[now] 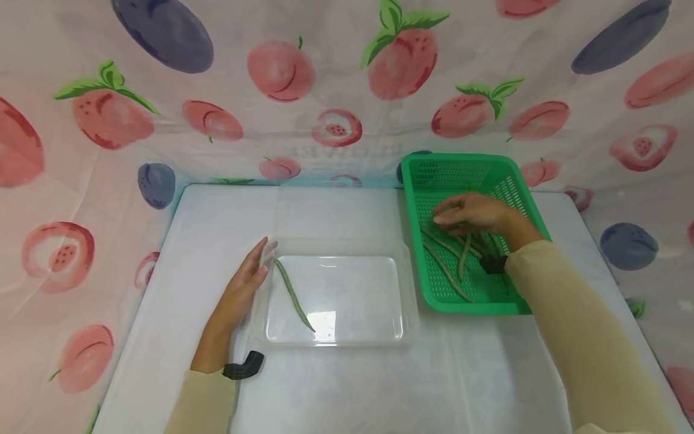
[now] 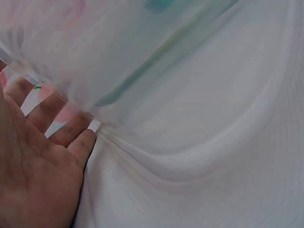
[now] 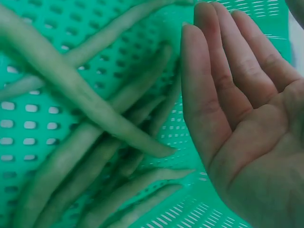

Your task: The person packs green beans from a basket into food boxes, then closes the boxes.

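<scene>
A clear plastic container (image 1: pixel 347 345) stands on the white table with one long green bean (image 1: pixel 293 295) lying slantwise at its left side. My left hand (image 1: pixel 238 295) touches the container's left wall with extended fingers; the left wrist view shows its fingertips (image 2: pixel 84 137) against the rim. To the right is a green perforated basket (image 1: pixel 472 307) holding several green beans (image 3: pixel 85 95), some crossing one another. Above these beans, inside the basket, hovers my right hand (image 1: pixel 477 216). Its fingers are extended, and the right wrist view shows a bare palm holding nothing.
The white tabletop (image 1: pixel 347 392) extends in front of both containers. Behind and at the sides hangs a fruit-patterned cloth (image 1: pixel 336 66). The basket stands close to the container's right edge, with its back end near the cloth.
</scene>
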Motion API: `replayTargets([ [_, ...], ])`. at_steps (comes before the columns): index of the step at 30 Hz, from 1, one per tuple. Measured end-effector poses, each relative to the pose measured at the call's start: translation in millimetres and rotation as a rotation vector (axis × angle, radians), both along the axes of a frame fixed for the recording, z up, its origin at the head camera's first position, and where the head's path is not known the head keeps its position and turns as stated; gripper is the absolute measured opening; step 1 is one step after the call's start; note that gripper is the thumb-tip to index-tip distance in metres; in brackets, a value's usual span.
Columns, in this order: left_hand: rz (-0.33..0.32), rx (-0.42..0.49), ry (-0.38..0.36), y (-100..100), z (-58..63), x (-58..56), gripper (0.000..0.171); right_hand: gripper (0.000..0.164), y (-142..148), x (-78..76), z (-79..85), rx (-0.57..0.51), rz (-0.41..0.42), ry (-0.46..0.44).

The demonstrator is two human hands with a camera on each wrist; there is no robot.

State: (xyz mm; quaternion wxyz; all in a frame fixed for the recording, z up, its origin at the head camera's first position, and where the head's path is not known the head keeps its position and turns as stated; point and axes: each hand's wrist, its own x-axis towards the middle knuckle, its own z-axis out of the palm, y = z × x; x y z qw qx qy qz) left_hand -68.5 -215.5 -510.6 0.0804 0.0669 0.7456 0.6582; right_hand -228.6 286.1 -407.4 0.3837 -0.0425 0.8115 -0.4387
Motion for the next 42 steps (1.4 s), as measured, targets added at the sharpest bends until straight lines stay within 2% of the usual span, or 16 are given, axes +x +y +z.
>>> replayTargets([
  [9,-0.002,0.016,0.02,2,-2.3,-1.6,0.059,0.062,-7,-4.2,-19.1,0.114,0.095,0.049],
  [16,-0.003,0.007,0.008,2,-3.1,-0.4,0.06,0.059,-11,-4.0,-32.1,0.192,0.093,0.089],
  [22,0.002,-0.004,0.012,1,-1.3,-0.1,0.06,0.054,-16,-5.6,-37.5,0.266,0.107,0.16],
  [30,0.0,0.001,-0.013,0,0.9,0.9,0.06,0.036,-25,-5.0,-41.5,0.255,0.074,0.219],
  [36,0.002,-0.007,-0.006,0,1.7,0.6,0.06,0.038,-21,-6.3,-42.6,0.257,0.071,0.225],
  [42,0.013,-0.024,0.002,0,1.2,-0.4,0.06,0.046,-15,-9.2,-39.6,0.224,0.036,0.141],
])
